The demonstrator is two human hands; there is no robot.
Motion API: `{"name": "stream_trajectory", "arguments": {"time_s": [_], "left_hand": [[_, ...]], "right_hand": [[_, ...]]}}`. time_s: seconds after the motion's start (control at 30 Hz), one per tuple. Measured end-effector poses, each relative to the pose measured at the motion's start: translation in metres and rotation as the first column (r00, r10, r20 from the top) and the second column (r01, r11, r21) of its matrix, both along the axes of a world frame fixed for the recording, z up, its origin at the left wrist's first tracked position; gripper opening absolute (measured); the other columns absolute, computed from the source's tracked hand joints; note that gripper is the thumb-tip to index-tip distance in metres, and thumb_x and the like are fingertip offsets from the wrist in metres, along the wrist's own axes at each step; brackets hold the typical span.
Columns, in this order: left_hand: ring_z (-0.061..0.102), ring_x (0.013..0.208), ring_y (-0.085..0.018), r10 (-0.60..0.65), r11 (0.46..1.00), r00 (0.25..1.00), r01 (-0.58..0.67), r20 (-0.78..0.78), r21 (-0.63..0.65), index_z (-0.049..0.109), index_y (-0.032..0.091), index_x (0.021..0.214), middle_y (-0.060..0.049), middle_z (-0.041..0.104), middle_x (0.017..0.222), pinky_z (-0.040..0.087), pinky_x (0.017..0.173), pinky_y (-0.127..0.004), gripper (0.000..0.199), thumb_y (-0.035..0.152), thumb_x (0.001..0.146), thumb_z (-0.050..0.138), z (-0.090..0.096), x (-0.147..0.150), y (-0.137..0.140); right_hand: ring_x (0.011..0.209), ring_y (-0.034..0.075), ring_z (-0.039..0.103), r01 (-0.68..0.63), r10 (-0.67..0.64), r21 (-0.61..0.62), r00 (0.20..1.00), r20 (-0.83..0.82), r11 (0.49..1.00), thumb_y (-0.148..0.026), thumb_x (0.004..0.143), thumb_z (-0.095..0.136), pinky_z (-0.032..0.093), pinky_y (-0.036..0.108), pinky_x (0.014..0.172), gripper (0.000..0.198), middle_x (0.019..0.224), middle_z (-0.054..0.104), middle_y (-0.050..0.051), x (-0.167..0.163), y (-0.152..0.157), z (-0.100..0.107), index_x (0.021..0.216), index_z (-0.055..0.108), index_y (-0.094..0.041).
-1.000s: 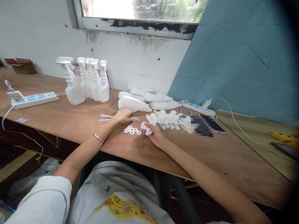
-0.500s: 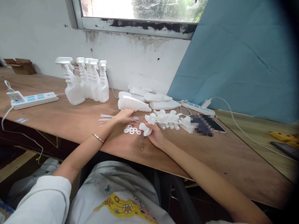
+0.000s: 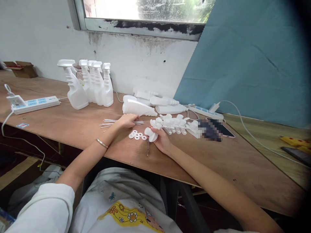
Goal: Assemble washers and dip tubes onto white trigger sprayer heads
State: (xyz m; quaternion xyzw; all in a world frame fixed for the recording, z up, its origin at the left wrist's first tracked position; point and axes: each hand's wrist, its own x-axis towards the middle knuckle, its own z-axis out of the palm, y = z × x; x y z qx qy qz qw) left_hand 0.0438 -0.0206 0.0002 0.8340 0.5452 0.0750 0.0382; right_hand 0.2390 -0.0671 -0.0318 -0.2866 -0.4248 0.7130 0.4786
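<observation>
My left hand [image 3: 128, 120] rests over a bundle of thin white dip tubes [image 3: 107, 122], its fingers pinched down on at least one of them. The fingertips are partly hidden. A white trigger spray head [image 3: 151, 135] is held in my right hand [image 3: 162, 141], thumb and fingers wrapped around it. Between the hands lie several white ring washers [image 3: 137, 135]. Just below the spray head, a slim dark screwdriver-like tool [image 3: 148, 148] sits on the table. More white spray heads [image 3: 172, 123] are piled right beside my right hand.
Empty-looking white bottles [image 3: 139, 107] lie along the wall. Assembled spray bottles [image 3: 77, 92] stand at the back left, near a power strip [image 3: 36, 105]. Another power strip [image 3: 206, 112] with a cable and a phone [image 3: 227, 131] are on the right. An open carton [image 3: 24, 70] sits far left.
My left hand has shifted slightly left, and the ends of some dip tubes have slid left with it. My right hand keeps the spray head in nearly the same place.
</observation>
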Motion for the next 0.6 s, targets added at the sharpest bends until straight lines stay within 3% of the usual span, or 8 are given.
{"name": "stream_trajectory", "arguments": {"time_s": [0.17, 0.27, 0.33, 0.43, 0.5, 0.6], "left_hand": [[0.051, 0.107, -0.022, -0.013, 0.998, 0.998, 0.009, 0.059, 0.056, 0.051, 0.018, 0.111, -0.007, 0.057, 0.115, 0.041, 0.087, -0.032, 0.038, 0.022, 0.074, 0.046, 0.002, 0.006, -0.001], [0.049, 0.109, -0.021, -0.121, 0.991, 0.959, 0.104, 0.257, 0.079, 0.052, 0.015, 0.11, -0.009, 0.056, 0.117, 0.038, 0.093, -0.032, 0.038, 0.025, 0.074, 0.05, 0.005, 0.009, -0.003], [0.05, 0.109, -0.019, -0.226, 0.97, 0.871, 0.244, 0.436, 0.015, 0.052, 0.015, 0.111, -0.008, 0.056, 0.117, 0.038, 0.094, -0.03, 0.037, 0.026, 0.075, 0.051, 0.009, 0.011, -0.007], [0.052, 0.106, -0.017, -0.301, 0.846, 0.708, 0.507, 0.639, -0.163, 0.05, 0.018, 0.115, -0.006, 0.055, 0.119, 0.042, 0.089, -0.028, 0.039, 0.025, 0.077, 0.051, 0.015, 0.013, -0.013], [0.053, 0.105, -0.018, -0.282, 0.748, 0.657, 0.607, 0.699, -0.268, 0.046, 0.021, 0.12, -0.005, 0.056, 0.118, 0.044, 0.086, -0.028, 0.046, 0.024, 0.075, 0.054, 0.018, 0.014, -0.017], [0.053, 0.107, -0.021, -0.222, 0.722, 0.645, 0.612, 0.731, -0.321, 0.044, 0.022, 0.125, -0.005, 0.056, 0.119, 0.045, 0.086, -0.03, 0.055, 0.028, 0.072, 0.06, 0.018, 0.016, -0.02]], "right_hand": [[0.064, 0.012, 0.054, 0.076, -0.076, 0.044, 0.997, 0.011, 0.996, -0.029, 0.059, 0.074, 0.046, 0.025, 0.059, 0.02, 0.071, 0.061, -0.003, 0.0, 0.003, -0.002, 0.071, 0.061, -0.019], [0.064, 0.01, 0.054, 0.117, -0.116, 0.047, 0.993, -0.009, 0.992, -0.03, 0.056, 0.077, 0.044, 0.022, 0.057, 0.025, 0.071, 0.061, -0.003, 0.0, 0.004, -0.003, 0.074, 0.063, -0.019], [0.06, 0.009, 0.052, 0.107, -0.106, 0.043, 0.994, -0.016, 0.993, -0.032, 0.055, 0.077, 0.042, 0.021, 0.052, 0.028, 0.071, 0.061, -0.003, 0.0, 0.004, -0.003, 0.076, 0.063, -0.019], [0.058, 0.007, 0.05, 0.096, -0.093, 0.061, 0.995, -0.042, 0.994, -0.031, 0.056, 0.077, 0.04, 0.019, 0.047, 0.029, 0.074, 0.061, -0.004, -0.001, 0.003, -0.003, 0.079, 0.063, -0.02], [0.06, 0.007, 0.051, 0.1, -0.095, 0.078, 0.993, -0.07, 0.992, -0.028, 0.057, 0.077, 0.043, 0.018, 0.051, 0.028, 0.076, 0.061, -0.005, -0.001, 0.002, -0.002, 0.079, 0.062, -0.022], [0.064, 0.007, 0.054, 0.069, -0.063, 0.108, 0.996, -0.055, 0.992, -0.028, 0.062, 0.074, 0.047, 0.02, 0.062, 0.024, 0.082, 0.061, -0.004, -0.001, 0.0, 0.0, 0.081, 0.061, -0.023]]}}
